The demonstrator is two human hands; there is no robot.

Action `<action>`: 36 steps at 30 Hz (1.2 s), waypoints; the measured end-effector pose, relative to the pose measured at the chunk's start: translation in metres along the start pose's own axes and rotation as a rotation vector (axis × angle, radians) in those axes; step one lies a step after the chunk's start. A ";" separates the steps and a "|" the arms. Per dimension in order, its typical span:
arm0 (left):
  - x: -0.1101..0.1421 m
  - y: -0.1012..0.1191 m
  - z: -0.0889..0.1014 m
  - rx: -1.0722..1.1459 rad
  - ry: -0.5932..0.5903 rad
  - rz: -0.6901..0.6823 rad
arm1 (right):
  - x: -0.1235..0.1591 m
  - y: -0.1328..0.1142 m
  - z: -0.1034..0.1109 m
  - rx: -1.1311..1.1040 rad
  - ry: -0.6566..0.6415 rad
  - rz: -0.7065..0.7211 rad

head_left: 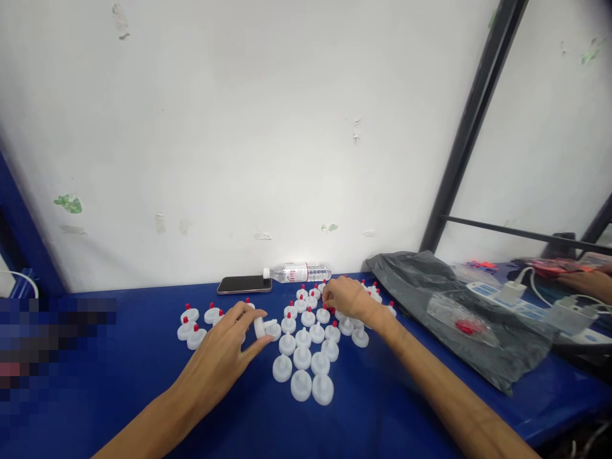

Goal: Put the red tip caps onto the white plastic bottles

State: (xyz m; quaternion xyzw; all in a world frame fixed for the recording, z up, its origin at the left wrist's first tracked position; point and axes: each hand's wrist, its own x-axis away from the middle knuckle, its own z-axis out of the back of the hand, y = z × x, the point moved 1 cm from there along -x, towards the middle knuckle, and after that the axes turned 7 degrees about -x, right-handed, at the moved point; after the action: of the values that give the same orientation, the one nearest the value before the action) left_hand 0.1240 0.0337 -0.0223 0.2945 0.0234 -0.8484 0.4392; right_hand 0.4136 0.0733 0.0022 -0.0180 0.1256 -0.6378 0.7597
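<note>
My left hand (229,341) holds a white nozzle cap (259,327) tipped on its side between thumb and fingers, its bare spout pointing right. Over the right part of the group is my right hand (348,297), fingers bent down and drawn together. Small red tips (329,307) show at its fingertips; whether one is gripped is hidden. Several white nozzle caps without red tips (301,357) stand upright in front, between my arms. Behind them, several more wear red tips (308,315). Another red-tipped bunch (190,312) stands left of my left hand.
A phone (244,285) and a clear plastic bottle (306,272) lie by the wall. On the right, a grey plastic bag (430,280) carries a clear pouch of red pieces (471,327). Beyond are power strips (497,296) with cables and another person's hand (586,280).
</note>
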 end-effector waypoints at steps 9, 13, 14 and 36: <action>0.001 -0.005 -0.007 0.010 -0.014 -0.001 | 0.003 0.002 0.014 0.026 0.030 0.004; 0.002 -0.006 -0.007 0.022 0.015 -0.007 | 0.003 0.005 0.014 0.030 -0.005 0.002; 0.002 -0.006 -0.007 0.023 0.020 -0.008 | 0.003 0.005 0.013 0.031 -0.015 0.001; 0.001 -0.005 -0.007 0.003 -0.027 0.036 | 0.003 -0.006 0.023 -0.314 0.170 0.144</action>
State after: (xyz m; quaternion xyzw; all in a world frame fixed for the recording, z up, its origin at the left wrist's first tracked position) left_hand 0.1232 0.0378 -0.0300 0.2841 0.0107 -0.8443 0.4542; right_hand 0.4128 0.0660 0.0249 -0.0734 0.2882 -0.5536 0.7779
